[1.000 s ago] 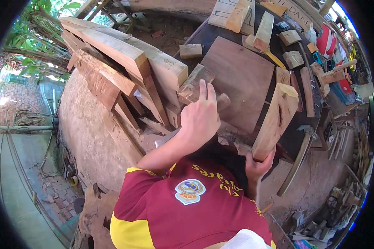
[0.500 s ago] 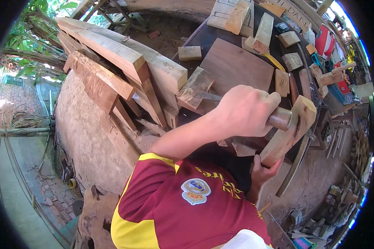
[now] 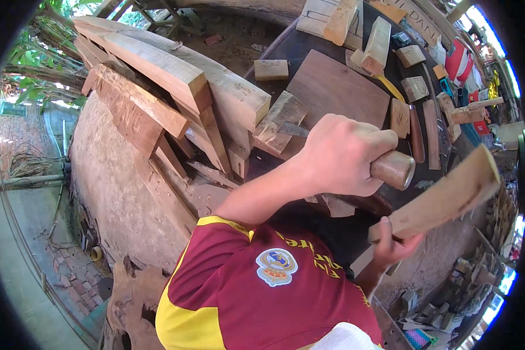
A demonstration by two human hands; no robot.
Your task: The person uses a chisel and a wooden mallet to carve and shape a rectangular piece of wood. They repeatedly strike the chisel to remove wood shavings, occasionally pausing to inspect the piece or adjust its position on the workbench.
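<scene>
Two things are held. The left hand (image 3: 347, 154) is closed as a fist around the wooden handle of a chisel (image 3: 394, 169), whose flat metal blade (image 3: 294, 129) lies over a rough wooden block (image 3: 286, 109) near the edge of the dark table (image 3: 303, 44) (whether it touches, I cannot tell). The right hand (image 3: 394, 248) clasps the lower end of a thick wooden bar (image 3: 443, 195), which is tilted up to the right, apart from the chisel. I judge this bar stiff and rather heavy toward its free end; better to grasp its lower end firmly. The chisel, probably smooth, is safest by its handle.
</scene>
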